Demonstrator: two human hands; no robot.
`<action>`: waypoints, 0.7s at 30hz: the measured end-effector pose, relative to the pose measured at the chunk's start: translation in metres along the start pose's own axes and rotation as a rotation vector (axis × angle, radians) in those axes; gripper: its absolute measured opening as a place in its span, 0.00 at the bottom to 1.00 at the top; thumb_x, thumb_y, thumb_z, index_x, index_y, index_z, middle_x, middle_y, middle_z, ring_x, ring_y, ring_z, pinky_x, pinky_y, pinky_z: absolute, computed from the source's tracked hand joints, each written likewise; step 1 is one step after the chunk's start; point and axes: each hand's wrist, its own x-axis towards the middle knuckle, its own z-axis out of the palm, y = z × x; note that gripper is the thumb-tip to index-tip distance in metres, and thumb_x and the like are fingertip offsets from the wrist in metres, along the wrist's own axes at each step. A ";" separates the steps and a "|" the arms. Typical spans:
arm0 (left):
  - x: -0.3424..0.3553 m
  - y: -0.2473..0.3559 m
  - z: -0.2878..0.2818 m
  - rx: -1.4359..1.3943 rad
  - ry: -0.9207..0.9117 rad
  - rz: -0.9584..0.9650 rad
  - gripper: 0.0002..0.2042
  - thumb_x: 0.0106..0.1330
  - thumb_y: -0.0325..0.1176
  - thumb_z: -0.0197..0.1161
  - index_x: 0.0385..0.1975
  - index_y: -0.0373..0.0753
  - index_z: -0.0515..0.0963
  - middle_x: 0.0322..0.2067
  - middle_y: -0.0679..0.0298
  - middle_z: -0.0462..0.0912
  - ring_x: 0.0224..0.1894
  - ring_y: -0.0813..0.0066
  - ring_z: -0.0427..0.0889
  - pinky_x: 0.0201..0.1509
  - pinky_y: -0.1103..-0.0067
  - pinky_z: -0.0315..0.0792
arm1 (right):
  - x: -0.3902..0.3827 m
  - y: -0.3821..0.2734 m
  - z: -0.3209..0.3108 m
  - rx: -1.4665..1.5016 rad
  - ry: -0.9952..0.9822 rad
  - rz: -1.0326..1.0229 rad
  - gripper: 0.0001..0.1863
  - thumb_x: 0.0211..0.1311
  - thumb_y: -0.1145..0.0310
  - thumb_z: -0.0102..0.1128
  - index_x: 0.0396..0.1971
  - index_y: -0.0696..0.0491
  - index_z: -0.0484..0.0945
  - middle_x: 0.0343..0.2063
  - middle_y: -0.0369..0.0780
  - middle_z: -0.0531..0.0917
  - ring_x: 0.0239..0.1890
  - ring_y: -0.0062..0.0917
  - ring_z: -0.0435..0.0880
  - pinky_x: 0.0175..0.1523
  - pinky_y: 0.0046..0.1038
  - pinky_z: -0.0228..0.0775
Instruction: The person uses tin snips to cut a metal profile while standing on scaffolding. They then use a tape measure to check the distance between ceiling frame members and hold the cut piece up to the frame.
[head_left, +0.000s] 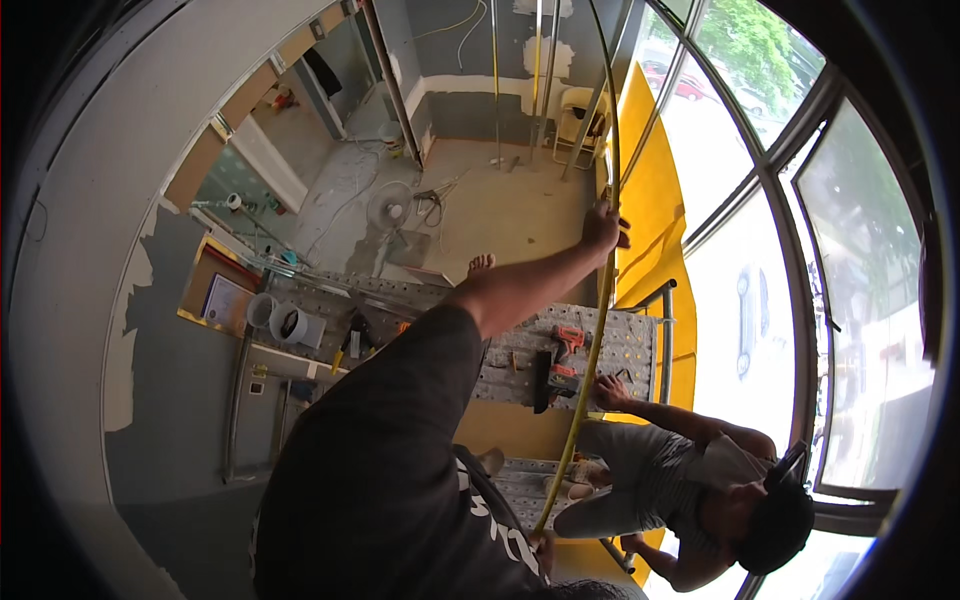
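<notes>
A long yellow tape measure blade [590, 375] runs in a bow from the bottom of the view up past the top edge. My left hand [602, 230], at the end of my outstretched bare forearm, is closed around it high up. Low down, close to my black shirt, my right hand [542, 552] grips the blade's lower part; most of that hand is hidden. Beneath the blade, a red and black cordless drill [567, 345] lies on the perforated metal platform [510, 378]. A few fingertips or toes [482, 263] show behind my forearm; I cannot tell whose.
A co-worker [690, 480] in a dark cap leans on the platform at the right. Grey buckets [278, 318] and hand tools stand at its left end. A yellow panel [650, 240] and large windows [745, 270] line the right. A fan [395, 210] and cables lie on the floor below.
</notes>
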 end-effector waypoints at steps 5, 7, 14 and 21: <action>0.079 0.039 0.011 -0.015 0.064 0.041 0.08 0.72 0.28 0.44 0.30 0.34 0.68 0.21 0.54 0.77 0.13 0.67 0.76 0.16 0.70 0.75 | -0.025 0.046 -0.021 -0.025 0.067 0.270 0.19 0.60 0.66 0.64 0.49 0.55 0.74 0.24 0.35 0.76 0.22 0.16 0.73 0.27 0.22 0.66; 0.126 0.052 -0.010 0.008 0.063 0.080 0.07 0.72 0.27 0.45 0.34 0.34 0.69 0.22 0.53 0.78 0.14 0.66 0.77 0.18 0.70 0.78 | -0.015 0.049 -0.034 -0.052 0.063 0.286 0.20 0.60 0.65 0.64 0.50 0.55 0.74 0.24 0.35 0.76 0.22 0.16 0.72 0.27 0.22 0.65; 0.179 0.090 -0.022 0.058 -0.036 0.058 0.06 0.74 0.29 0.46 0.43 0.32 0.66 0.32 0.52 0.79 0.20 0.63 0.79 0.24 0.66 0.82 | 0.000 0.052 -0.031 -0.029 0.124 0.323 0.22 0.61 0.61 0.65 0.52 0.53 0.73 0.24 0.34 0.76 0.23 0.16 0.71 0.27 0.22 0.65; 0.207 0.131 -0.015 0.121 -0.110 0.079 0.08 0.72 0.25 0.46 0.47 0.33 0.67 0.38 0.53 0.79 0.27 0.63 0.80 0.32 0.67 0.84 | 0.000 0.078 -0.017 -0.009 0.113 0.421 0.24 0.62 0.58 0.66 0.55 0.51 0.73 0.24 0.34 0.76 0.24 0.16 0.70 0.28 0.22 0.64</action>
